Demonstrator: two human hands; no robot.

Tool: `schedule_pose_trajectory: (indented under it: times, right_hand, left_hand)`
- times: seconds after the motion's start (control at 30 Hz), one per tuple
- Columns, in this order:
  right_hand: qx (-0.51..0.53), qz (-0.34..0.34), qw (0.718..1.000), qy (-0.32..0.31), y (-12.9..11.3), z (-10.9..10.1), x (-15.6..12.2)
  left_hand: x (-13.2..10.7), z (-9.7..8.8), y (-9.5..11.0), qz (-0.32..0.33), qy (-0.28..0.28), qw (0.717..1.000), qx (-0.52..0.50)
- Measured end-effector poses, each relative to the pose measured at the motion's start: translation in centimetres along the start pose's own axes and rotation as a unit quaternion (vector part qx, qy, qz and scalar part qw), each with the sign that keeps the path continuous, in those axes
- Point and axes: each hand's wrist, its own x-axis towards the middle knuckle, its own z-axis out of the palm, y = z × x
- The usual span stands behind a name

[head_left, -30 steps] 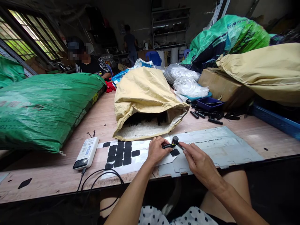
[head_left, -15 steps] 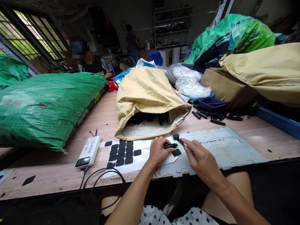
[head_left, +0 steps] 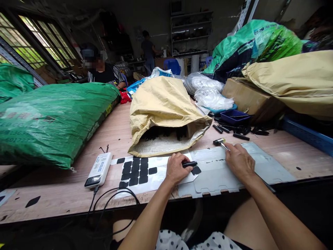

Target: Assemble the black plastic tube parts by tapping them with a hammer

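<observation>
My left hand (head_left: 177, 168) is closed round a short black tube-shaped piece (head_left: 190, 164), whose end sticks out toward the right, just over the sheet. A small hammer (head_left: 218, 141) with a black and yellow head is gripped in my right hand (head_left: 239, 162), its handle running back under the palm. Beneath my left hand lies a white sheet (head_left: 158, 163) bearing several black rounded squares (head_left: 135, 168). One black square (head_left: 196, 170) is by the tip of the black piece. A grey flat board (head_left: 215, 180) lies below the hammer.
An open tan sack (head_left: 161, 100) with dark pieces inside faces me. Left are a white power bank (head_left: 98, 170) with a cable and a green sack (head_left: 52, 121). Right are loose black pieces (head_left: 241, 136), a purple tray (head_left: 234, 117) and a blue basket (head_left: 309, 133). A person (head_left: 104, 71) sits across.
My right hand has moved to the right with the hammer, away from the black piece, and the hammer has turned. My left hand stays nearly in place, still holding the black piece.
</observation>
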Motion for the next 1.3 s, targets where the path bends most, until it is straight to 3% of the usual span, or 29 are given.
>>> schedule_pose_trajectory:
  times: [0.2,0.4,0.93,1.07,1.17,1.3]
  right_hand:
    - [-0.007,-0.001,1.000,0.026,-1.2,1.6,1.6]
    - [-0.031,-0.018,0.997,0.072,-1.7,2.0,1.4]
    - [-0.036,-0.019,0.996,0.078,-1.6,2.4,1.3]
    - [-0.039,-0.022,0.995,0.084,-1.6,2.4,1.4]
    - [-0.039,-0.022,0.995,0.086,-1.6,2.4,1.3]
    - [-0.044,-0.021,0.995,0.087,-1.6,2.4,1.3]
  left_hand:
    - [-0.1,0.0,0.0,0.009,0.003,1.000,0.005]
    - [-0.2,0.0,0.0,0.014,0.003,1.000,0.011]
    - [-0.1,-0.1,-0.1,0.031,0.006,0.999,0.013]
    - [-0.9,-0.6,0.3,0.045,-0.009,0.998,-0.035]
    - [-3.2,-1.4,1.4,0.056,-0.044,0.991,-0.113]
    - [-7.8,-2.4,3.0,0.041,-0.205,0.953,-0.219]
